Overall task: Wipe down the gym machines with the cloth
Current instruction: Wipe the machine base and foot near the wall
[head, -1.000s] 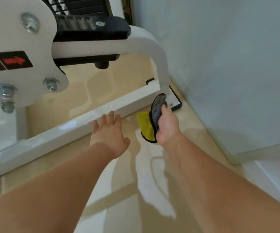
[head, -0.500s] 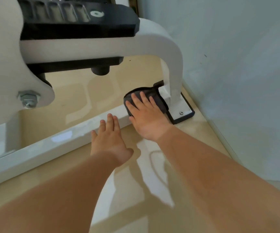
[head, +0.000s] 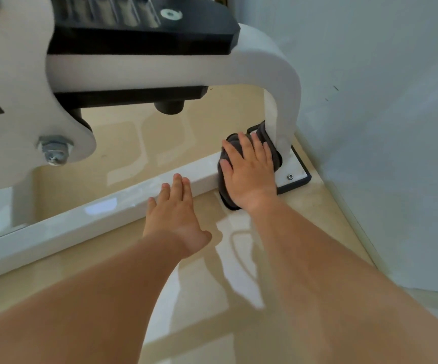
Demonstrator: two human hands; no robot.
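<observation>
Slipping looks the main risk: the glossy cream floor (head: pixel 212 298) seems slick, and the left hand (head: pixel 175 214), flat with straight fingers, tips against the white base rail (head: pixel 94 219), could skid if leaned on. Beyond it, the right hand (head: pixel 249 177), fingers spread, presses the dark grey cloth (head: pixel 262 135) over the rail's end beside the curved upright (head: pixel 283 114). Bunched cloth may miss the tight corner by the black-edged foot plate (head: pixel 295 174). Rail and upright look like smooth painted metal; the cloth looks soft and plush.
</observation>
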